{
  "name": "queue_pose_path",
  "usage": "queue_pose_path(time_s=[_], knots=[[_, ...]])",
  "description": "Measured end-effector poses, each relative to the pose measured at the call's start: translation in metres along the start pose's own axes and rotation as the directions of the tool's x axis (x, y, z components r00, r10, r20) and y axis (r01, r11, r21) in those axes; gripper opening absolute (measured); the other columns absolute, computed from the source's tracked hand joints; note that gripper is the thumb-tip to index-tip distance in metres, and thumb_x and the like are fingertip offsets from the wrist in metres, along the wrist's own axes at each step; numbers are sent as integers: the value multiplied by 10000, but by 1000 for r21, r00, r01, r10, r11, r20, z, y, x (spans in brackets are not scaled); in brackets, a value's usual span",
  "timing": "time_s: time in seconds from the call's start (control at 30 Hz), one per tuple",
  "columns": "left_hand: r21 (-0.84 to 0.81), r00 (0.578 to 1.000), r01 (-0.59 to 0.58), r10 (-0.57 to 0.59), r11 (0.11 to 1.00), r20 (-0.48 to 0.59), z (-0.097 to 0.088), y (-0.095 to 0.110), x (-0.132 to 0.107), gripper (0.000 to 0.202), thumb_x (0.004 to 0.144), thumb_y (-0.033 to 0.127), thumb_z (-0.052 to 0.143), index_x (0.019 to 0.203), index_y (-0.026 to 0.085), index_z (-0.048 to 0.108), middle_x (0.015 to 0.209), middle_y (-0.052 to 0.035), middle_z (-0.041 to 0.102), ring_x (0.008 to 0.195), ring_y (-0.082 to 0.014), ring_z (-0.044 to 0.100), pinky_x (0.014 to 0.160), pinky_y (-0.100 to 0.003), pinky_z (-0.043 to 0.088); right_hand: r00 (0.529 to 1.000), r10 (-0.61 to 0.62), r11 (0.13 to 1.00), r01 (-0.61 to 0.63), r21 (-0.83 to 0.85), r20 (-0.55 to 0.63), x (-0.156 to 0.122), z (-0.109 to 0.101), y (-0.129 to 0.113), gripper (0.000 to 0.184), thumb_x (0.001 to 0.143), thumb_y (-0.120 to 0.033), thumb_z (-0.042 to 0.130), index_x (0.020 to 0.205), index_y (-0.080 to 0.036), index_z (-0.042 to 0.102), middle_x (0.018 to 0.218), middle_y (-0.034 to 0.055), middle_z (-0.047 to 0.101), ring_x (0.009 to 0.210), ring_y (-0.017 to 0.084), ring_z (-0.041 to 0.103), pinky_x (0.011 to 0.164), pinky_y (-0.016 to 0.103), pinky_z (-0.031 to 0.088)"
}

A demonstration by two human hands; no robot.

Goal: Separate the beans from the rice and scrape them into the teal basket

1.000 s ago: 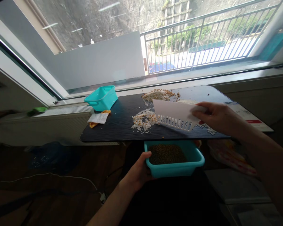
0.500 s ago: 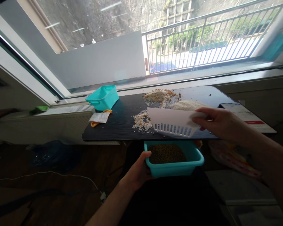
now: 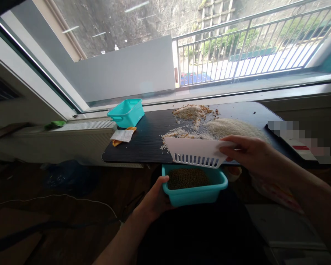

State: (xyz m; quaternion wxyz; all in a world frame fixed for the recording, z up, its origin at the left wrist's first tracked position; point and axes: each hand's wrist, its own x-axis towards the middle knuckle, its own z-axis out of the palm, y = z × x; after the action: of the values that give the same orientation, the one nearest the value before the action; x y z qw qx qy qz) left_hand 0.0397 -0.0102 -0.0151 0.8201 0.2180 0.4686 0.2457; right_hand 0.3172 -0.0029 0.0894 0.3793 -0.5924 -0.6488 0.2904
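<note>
My left hand [image 3: 154, 197] grips the left end of a turquoise plastic tub [image 3: 195, 198], its thumb over the rim. The tub is below the table's front edge and holds small brownish grains or beans [image 3: 189, 178]. In my right hand [image 3: 244, 149] is a white slotted plastic piece [image 3: 194, 147], pinched at its right end. A row of slots runs along its lower edge, which hangs over the table's front edge and the back rim of the tub. Behind it, a scatter of white rice with some yellowish grains [image 3: 179, 132] is partly hidden.
On the dark table [image 3: 151, 147] lie a rice pile mixed with brown grains [image 3: 190, 111] and a larger white rice pile [image 3: 234, 127]. A second turquoise tub [image 3: 131, 117] stands at the back left, behind folded white paper [image 3: 123, 135] on something yellow. A tablet-like object [image 3: 295, 143] lies right.
My right hand has moved the white slotted piece left and down, closer over the tub. The tub in my left hand has shifted slightly left. The view has turned a little.
</note>
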Motion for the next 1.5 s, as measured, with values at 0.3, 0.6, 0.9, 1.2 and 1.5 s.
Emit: queue_pose_path(time_s=[0.3,0.6,0.9,1.2,1.5], knots=[[7,998,-37,38,999,-60,-14,4,-7,614,780,531,546,1293,193,517,1088,-109,694,922,-264,666,804,-372,496,996,-72,989,78,-125,49,0,12,-11,257,794,-409,545,889,-227,699,666,2,693,603,169,624,524,257,479],[41,1000,-12,13,999,-23,2,-2,0,622,770,558,533,1258,173,517,1073,-113,688,930,-256,646,809,-353,475,895,130,894,-292,-339,-427,11,-30,-7,278,711,-351,593,893,-182,719,569,17,645,597,210,604,591,328,457],[68,1000,11,-12,998,23,15,-8,12,647,766,574,532,1274,174,511,1094,-114,678,946,-258,637,825,-357,467,912,141,923,-262,-283,-386,39,-13,7,369,783,-329,545,1058,-137,700,775,79,717,693,196,654,650,309,477],[62,999,25,-27,998,20,15,-9,18,613,792,565,510,1272,185,515,1079,-97,687,931,-246,643,834,-362,474,961,-92,901,-32,-433,-262,40,-18,24,285,794,-401,536,913,-210,711,667,31,667,619,182,590,586,301,428],[38,998,38,-40,999,48,16,-10,14,575,814,548,489,1253,179,536,1049,-94,696,890,-234,651,821,-360,482,975,-137,872,35,-488,-176,15,-20,2,283,793,-414,493,834,-200,673,650,29,633,574,169,552,559,297,385]])
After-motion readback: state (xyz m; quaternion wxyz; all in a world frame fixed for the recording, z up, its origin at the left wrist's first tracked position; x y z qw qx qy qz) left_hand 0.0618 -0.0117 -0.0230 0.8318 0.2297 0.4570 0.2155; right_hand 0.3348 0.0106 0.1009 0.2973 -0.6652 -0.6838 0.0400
